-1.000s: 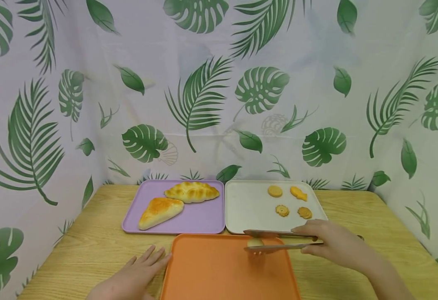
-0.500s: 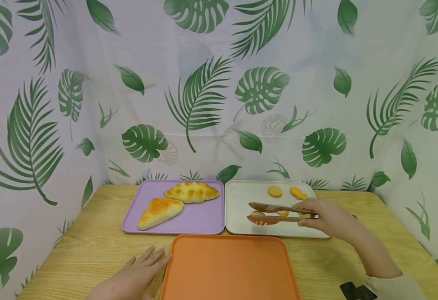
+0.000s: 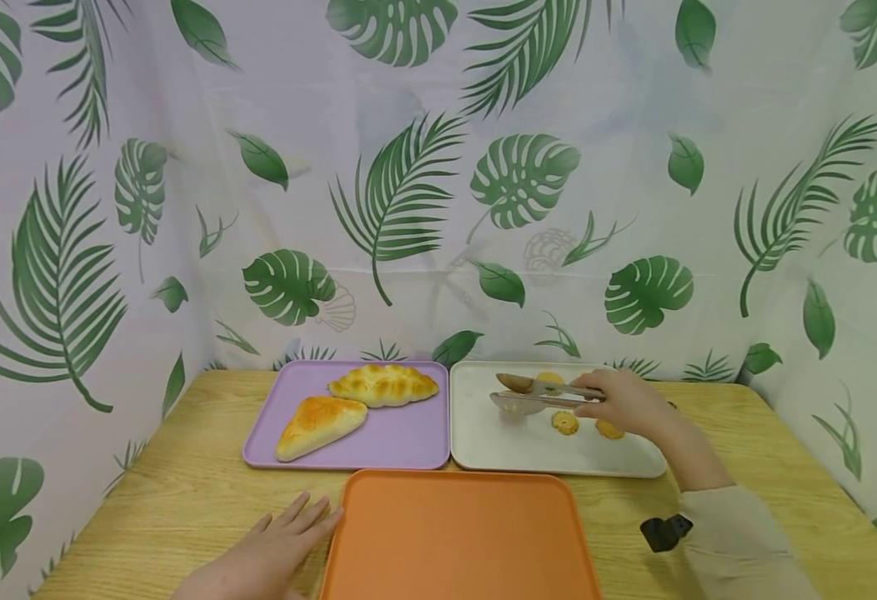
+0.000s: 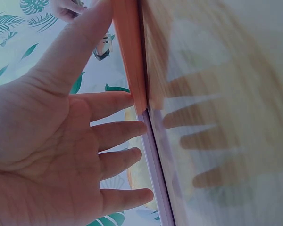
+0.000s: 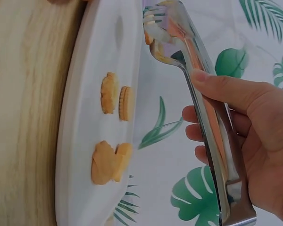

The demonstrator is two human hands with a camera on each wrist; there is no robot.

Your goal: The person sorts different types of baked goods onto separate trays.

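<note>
My right hand (image 3: 629, 404) grips a pair of metal tongs (image 5: 233, 174) above the white tray (image 3: 476, 442). Between the tong heads, a brownish cookie (image 5: 148, 37) shows partly in the right wrist view, mostly covered by metal. On the tray lie a flower-shaped cookie (image 3: 565, 422), a swirled cookie (image 3: 609, 429) and a round cookie (image 3: 550, 379) partly behind the tongs. A yellow-orange cookie (image 5: 123, 162) is hidden by the hand in the head view. My left hand (image 3: 266, 550) has its fingers spread, fingertips right at the left rim of the orange tray (image 3: 453, 533).
A purple tray (image 3: 401, 446) at the back left bears a braided bread (image 3: 383, 384) and a triangular bread (image 3: 321, 427). All three trays stand close together on a wooden table (image 3: 153, 500). A leaf-printed cloth (image 3: 423, 208) rises behind and at both sides.
My right hand has carried the tongs, with the cookie, from over the orange tray's back edge up and away, over the white tray. My left hand has stayed put.
</note>
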